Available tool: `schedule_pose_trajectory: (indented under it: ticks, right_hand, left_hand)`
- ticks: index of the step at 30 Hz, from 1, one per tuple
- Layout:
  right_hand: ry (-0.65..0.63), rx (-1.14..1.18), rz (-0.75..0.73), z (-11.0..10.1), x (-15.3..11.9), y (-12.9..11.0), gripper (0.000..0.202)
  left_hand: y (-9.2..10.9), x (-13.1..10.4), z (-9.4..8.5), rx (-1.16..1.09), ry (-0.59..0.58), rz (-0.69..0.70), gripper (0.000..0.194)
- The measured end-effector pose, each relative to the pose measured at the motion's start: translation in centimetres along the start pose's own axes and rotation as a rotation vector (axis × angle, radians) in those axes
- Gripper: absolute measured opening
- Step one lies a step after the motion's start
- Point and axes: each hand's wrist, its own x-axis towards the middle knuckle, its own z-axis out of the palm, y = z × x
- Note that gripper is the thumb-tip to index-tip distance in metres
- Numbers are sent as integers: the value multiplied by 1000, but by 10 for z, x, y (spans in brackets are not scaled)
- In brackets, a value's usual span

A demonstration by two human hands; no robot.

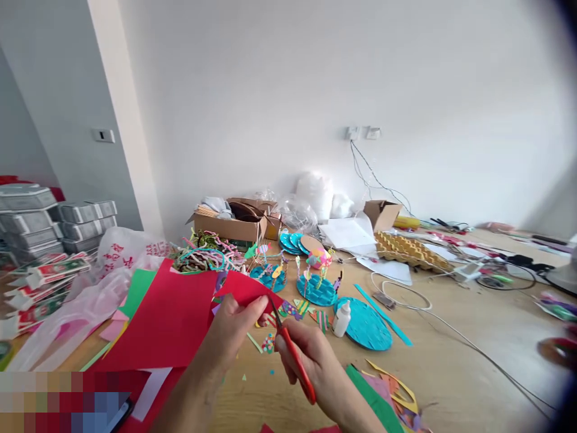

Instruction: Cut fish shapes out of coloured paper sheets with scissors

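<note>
My left hand [237,322] pinches a piece of red paper [246,287] by its lower edge. In my right hand [309,352] is a pair of scissors [297,364] with orange-red handles, its blades against the right end of that paper. A larger red sheet [174,319] lies to the left, over green and pink paper. Just beyond my hands are patterned paper cut-outs [322,319], two blue discs bearing small upright decorations, the nearer disc [317,291] being at right. A white glue bottle [341,319] stands beside a large blue oval [365,323].
Colourful pipe cleaners [207,252] are heaped in front of a cardboard box [229,225]. An egg tray [412,252] and white papers [349,234] lie farther back. A white cable [469,337] runs across the right side. Paper scraps [383,391] lie near my right forearm.
</note>
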Motion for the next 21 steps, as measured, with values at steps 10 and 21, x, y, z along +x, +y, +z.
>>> schedule_pose_trajectory:
  ticks: [10, 21]
  right_hand:
    - [-60, 31, -34, -1, -2, -3, 21]
    - [-40, -37, -65, -2, -1, -5, 28]
  left_hand:
    - [0, 0, -4, 21, 11, 18, 21]
    - [-3, -1, -6, 66, 6, 15, 21]
